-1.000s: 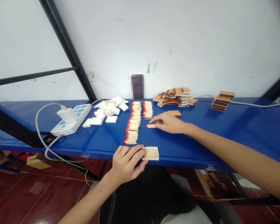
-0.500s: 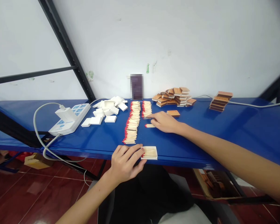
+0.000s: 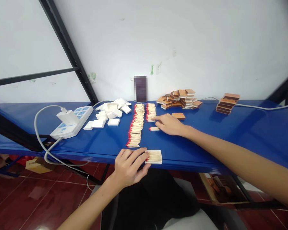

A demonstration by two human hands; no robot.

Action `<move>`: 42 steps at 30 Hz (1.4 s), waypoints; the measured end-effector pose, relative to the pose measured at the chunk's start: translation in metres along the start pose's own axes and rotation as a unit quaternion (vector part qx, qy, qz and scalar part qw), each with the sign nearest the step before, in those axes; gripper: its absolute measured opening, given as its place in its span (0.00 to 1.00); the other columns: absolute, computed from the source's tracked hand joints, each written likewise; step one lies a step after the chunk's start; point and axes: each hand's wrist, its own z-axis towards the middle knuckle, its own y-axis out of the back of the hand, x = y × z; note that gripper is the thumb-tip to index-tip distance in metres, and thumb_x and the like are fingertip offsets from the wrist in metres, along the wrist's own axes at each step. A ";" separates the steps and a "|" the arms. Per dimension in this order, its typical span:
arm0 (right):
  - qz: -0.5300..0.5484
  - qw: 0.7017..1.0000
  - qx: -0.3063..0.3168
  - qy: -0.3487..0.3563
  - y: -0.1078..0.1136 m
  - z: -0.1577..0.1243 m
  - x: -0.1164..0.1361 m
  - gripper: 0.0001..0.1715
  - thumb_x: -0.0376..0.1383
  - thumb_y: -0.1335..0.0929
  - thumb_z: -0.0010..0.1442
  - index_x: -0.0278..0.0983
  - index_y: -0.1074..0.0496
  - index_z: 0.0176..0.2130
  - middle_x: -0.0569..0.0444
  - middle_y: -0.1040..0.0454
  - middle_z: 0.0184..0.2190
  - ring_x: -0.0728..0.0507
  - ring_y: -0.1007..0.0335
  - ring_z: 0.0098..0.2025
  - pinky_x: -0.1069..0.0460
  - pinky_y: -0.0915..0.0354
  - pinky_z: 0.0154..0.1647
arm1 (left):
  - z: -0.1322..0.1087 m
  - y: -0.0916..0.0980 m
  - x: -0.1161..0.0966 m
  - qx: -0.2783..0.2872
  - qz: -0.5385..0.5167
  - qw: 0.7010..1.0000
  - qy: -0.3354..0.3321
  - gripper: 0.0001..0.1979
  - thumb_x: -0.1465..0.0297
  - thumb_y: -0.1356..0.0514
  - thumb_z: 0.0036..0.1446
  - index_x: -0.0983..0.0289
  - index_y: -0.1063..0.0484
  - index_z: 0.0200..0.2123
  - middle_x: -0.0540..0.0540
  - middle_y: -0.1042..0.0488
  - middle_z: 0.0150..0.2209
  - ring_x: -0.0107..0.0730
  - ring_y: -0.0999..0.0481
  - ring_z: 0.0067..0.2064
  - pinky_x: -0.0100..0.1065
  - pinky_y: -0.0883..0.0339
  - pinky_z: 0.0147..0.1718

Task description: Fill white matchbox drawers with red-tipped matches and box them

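My left hand (image 3: 130, 166) rests at the near edge of the blue table (image 3: 230, 134), fingers closed on the left side of a white matchbox tray (image 3: 154, 157) that holds red-tipped matches. My right hand (image 3: 170, 124) lies flat on the table further back. Its index finger is stretched onto the near end of the short row of matches (image 3: 151, 112), and a small bunch of matches (image 3: 154, 128) lies under its thumb side. A long row of matches (image 3: 136, 126) runs between the two hands.
Empty white trays (image 3: 110, 114) lie in a heap at the left, beside a white power strip (image 3: 70, 122) with a cable. Brown matchbox sleeves (image 3: 180, 99) are piled at the back, one lone sleeve (image 3: 178, 116) by my right hand, another stack (image 3: 227, 103) further right.
My right hand has slid slightly back and left, its index finger now on the short row of matches. My left hand has stayed on the tray.
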 end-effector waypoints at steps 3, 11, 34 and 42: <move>-0.005 1.000 0.004 -0.001 0.000 0.001 0.000 0.26 0.36 0.41 0.65 0.40 0.26 0.56 0.50 0.22 0.51 0.35 0.26 0.51 0.46 0.37 0.51 | 0.000 0.000 0.000 -0.002 0.002 1.000 0.001 0.11 0.68 0.38 0.59 0.62 0.27 0.46 0.55 0.19 0.45 0.35 0.29 0.33 0.38 0.40 0.31; 0.012 1.000 0.015 -0.002 0.004 0.003 0.000 0.24 0.35 0.40 0.65 0.39 0.25 0.55 0.50 0.22 0.52 0.38 0.27 0.52 0.48 0.37 0.52 | 0.001 -0.001 0.000 -0.004 0.001 1.000 0.000 0.11 0.68 0.38 0.60 0.62 0.27 0.46 0.55 0.19 0.44 0.34 0.28 0.33 0.38 0.40 0.31; 0.089 0.996 -0.015 0.010 0.006 0.005 -0.015 0.21 0.31 0.35 0.55 0.36 0.20 0.47 0.57 0.29 0.23 0.48 0.38 0.26 0.53 0.44 0.32 | 0.000 0.000 0.000 -0.001 0.000 1.000 0.001 0.11 0.68 0.38 0.59 0.63 0.27 0.46 0.55 0.19 0.45 0.35 0.28 0.33 0.38 0.40 0.31; 0.067 0.997 -0.035 0.017 0.002 0.009 -0.017 0.19 0.33 0.34 0.55 0.36 0.20 0.45 0.59 0.33 0.22 0.49 0.39 0.25 0.54 0.46 0.30 | 0.002 0.000 0.000 -0.007 0.006 1.000 -0.002 0.11 0.68 0.37 0.59 0.62 0.27 0.45 0.55 0.18 0.43 0.34 0.27 0.33 0.38 0.40 0.30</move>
